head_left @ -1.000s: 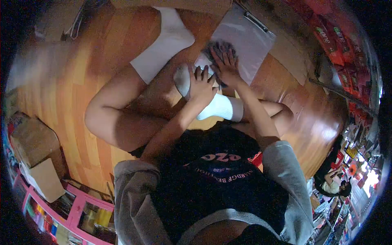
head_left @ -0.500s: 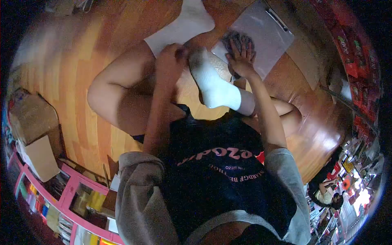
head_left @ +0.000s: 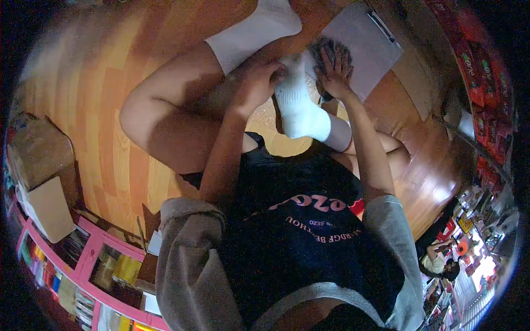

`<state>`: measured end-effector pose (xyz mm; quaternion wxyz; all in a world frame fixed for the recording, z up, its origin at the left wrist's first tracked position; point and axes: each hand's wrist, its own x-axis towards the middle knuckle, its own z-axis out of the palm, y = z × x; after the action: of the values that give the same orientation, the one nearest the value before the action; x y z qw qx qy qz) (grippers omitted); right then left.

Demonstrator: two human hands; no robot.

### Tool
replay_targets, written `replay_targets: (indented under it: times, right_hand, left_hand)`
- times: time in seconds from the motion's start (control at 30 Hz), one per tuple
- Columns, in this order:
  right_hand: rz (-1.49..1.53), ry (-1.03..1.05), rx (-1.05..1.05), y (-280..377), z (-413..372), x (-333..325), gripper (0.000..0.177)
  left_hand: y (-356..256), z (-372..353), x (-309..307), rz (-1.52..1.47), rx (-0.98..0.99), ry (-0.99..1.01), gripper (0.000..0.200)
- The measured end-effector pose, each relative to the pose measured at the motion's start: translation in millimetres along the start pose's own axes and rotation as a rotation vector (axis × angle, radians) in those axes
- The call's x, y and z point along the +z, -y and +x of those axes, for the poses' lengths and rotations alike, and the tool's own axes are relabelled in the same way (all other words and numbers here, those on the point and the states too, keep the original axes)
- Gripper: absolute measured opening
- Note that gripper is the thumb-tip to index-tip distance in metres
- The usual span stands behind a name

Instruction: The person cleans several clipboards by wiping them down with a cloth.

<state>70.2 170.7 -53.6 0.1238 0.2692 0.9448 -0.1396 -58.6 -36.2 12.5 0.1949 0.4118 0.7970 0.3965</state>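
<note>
We note the right hand [head_left: 335, 71] spread open, palm down, pressing a dark cloth [head_left: 326, 47] on the near corner of the clipboard [head_left: 370, 49], which lies on the floor [head_left: 110, 83]. The left hand [head_left: 255, 83] is curled around the toe of a white-socked foot [head_left: 298, 107] just beside that corner. The foot's long axis runs from the clipboard back toward the body.

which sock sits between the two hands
The sock on the folded leg: its toe lies between the left hand and the right hand. The other sock is on the stretched-out leg, beyond both hands near the top edge.
</note>
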Motion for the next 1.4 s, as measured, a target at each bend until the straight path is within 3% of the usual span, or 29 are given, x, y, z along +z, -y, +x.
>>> replay_targets:
  times: [0.2, 0.4, 0.5, 0.57, 0.7, 0.9, 0.97, 1.1, 1.17, 1.4]
  right_hand:
    - [0.033, -0.100, -0.075, -5, -1, 5, 0.060]
    - [0.034, -0.077, -0.057, -5, -1, 5, 0.061]
    - [0.036, -0.077, -0.051, -5, -1, 7, 0.061]
    - [0.024, -0.089, -0.048, -6, -1, 9, 0.061]
    - [0.038, -0.077, -0.036, -1, -1, 1, 0.061]
    - [0.022, -0.034, 0.001, 0, -2, 2, 0.061]
    - [0.015, -0.004, 0.020, 0, -2, 1, 0.061]
    - [0.010, -0.038, -0.002, -2, -2, 2, 0.061]
    - [0.026, -0.052, -0.015, -4, -2, 4, 0.061]
    - [0.071, -0.107, -0.045, -6, -1, 8, 0.060]
  left_hand:
    - [-3, 6, -1, 0.012, 0.070, 0.039, 0.023]
    - [-6, 6, 2, 0.100, -0.049, 0.143, 0.020]
    - [-3, 7, 2, 0.043, -0.049, 0.142, 0.021]
    - [2, 8, 6, -0.050, -0.009, 0.008, 0.020]
    - [-2, 11, 9, -0.035, 0.025, 0.011, 0.019]
    - [-3, 13, 13, -0.045, -0.071, 0.113, 0.018]
    - [6, 10, 24, -0.202, -0.107, 0.006, 0.016]
    - [13, 10, 24, -0.207, -0.171, -0.005, 0.017]
    - [7, 14, 15, -0.258, -0.311, 0.048, 0.017]
    - [12, 12, 16, -0.232, -0.191, 0.002, 0.019]
